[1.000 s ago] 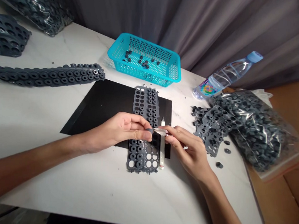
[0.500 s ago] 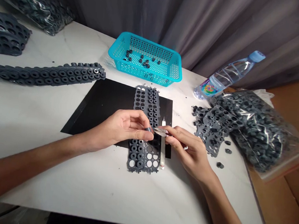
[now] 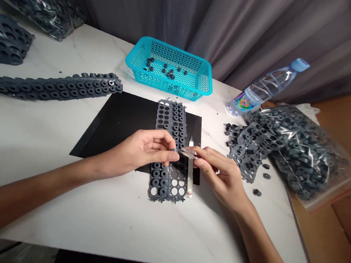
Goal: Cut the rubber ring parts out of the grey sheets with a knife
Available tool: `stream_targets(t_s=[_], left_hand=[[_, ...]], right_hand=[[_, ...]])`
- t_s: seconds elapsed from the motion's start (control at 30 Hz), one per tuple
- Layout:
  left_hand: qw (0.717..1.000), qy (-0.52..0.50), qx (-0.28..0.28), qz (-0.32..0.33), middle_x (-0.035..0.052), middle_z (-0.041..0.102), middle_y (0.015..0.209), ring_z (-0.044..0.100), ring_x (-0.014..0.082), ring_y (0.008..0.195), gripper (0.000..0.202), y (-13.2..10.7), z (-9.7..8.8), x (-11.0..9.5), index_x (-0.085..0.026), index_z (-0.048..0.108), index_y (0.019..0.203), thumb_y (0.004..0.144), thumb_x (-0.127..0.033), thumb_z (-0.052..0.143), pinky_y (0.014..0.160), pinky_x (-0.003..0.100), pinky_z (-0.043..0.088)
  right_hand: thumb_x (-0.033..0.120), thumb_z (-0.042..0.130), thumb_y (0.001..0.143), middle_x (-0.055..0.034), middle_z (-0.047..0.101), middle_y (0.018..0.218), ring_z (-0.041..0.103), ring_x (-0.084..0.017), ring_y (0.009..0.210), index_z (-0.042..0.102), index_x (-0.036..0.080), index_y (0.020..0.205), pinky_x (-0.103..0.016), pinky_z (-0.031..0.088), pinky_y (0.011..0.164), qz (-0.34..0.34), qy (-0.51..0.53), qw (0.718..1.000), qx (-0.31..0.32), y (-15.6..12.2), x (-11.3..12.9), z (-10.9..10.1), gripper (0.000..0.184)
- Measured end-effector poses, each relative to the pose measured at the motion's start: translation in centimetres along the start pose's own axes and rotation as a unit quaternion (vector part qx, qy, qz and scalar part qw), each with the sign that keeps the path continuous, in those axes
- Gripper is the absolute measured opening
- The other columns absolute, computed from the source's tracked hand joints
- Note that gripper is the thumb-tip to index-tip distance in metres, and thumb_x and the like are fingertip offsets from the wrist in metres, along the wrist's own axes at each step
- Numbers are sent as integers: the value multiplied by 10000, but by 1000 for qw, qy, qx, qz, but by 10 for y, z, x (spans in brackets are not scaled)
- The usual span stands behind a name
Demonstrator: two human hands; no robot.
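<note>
Between thumb and fingertips my left hand (image 3: 150,149) pinches a small dark grey rubber bushing (image 3: 173,149), mostly covered by the fingers. My right hand (image 3: 221,168) is closed around small metal snips (image 3: 188,152), whose blades point left and meet the bushing's edge. Both hands hover over a moulded grey rubber sheet (image 3: 172,115) with rows of bushings and punched-out holes. The sheet lies partly on a black mat (image 3: 124,124). Just right of it lies a white pen-like tool (image 3: 189,180), tip pointing away from me.
Behind the mat stands a turquoise basket (image 3: 166,86) with several loose bushings. A water bottle (image 3: 265,87), a bag of grey rubber pieces (image 3: 308,157) and a torn sheet (image 3: 249,152) are on the right. Another strip of bushings (image 3: 55,86) and a filled bag (image 3: 46,8) lie left.
The whole view has shifted slightly left. Both hands keep almost the same pose, with the snips still against the bushing and turned very slightly.
</note>
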State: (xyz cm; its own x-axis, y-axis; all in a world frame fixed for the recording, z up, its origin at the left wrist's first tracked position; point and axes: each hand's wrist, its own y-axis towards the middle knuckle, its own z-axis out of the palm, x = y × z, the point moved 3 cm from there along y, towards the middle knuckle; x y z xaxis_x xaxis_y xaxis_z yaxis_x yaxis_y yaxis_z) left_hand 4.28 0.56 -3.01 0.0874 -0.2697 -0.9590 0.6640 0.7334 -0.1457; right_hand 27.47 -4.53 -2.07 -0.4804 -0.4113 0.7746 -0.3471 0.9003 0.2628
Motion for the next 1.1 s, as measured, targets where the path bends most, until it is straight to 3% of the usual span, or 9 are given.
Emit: stream_targets(t_s=[0.17, 0.4, 0.6, 1.1], left_hand=[[1000, 2, 21, -21, -32, 659, 803, 616, 83, 717, 208, -2, 0, 4, -169, 669, 971, 934, -298, 828, 723, 225, 500], [999, 16, 33, -26, -29, 612, 916, 565, 87, 835, 175, -4, 2, 1, -179, 660, 978, 963, -292, 793, 717, 208, 452], [997, 20, 70, -28, -25, 593, 910, 547, 93, 830, 159, -5, 5, -1, -179, 637, 1003, 999, -294, 746, 717, 221, 438], [997, 23, 71, -1, -14, 596, 923, 551, 102, 843, 192, -5, 5, -3, -172, 641, 992, 984, -315, 769, 742, 232, 447]], right_hand=[[236, 593, 1103, -42, 681, 878, 620, -176, 761, 745, 251, 1405, -309, 476, 696, 0, 8, 1000, 12, 0, 2, 0, 338], [234, 599, 1100, -23, 646, 829, 588, -163, 729, 768, 260, 1367, -303, 453, 673, 0, 20, 1000, 12, 0, 2, 1, 317], [244, 597, 1102, -14, 639, 806, 581, -153, 710, 782, 256, 1339, -291, 445, 658, 7, 33, 999, 20, 1, 6, 2, 301], [235, 589, 1105, -20, 652, 821, 585, -152, 705, 814, 230, 1229, -294, 447, 668, 17, 62, 997, 37, 2, 9, 3, 257]])
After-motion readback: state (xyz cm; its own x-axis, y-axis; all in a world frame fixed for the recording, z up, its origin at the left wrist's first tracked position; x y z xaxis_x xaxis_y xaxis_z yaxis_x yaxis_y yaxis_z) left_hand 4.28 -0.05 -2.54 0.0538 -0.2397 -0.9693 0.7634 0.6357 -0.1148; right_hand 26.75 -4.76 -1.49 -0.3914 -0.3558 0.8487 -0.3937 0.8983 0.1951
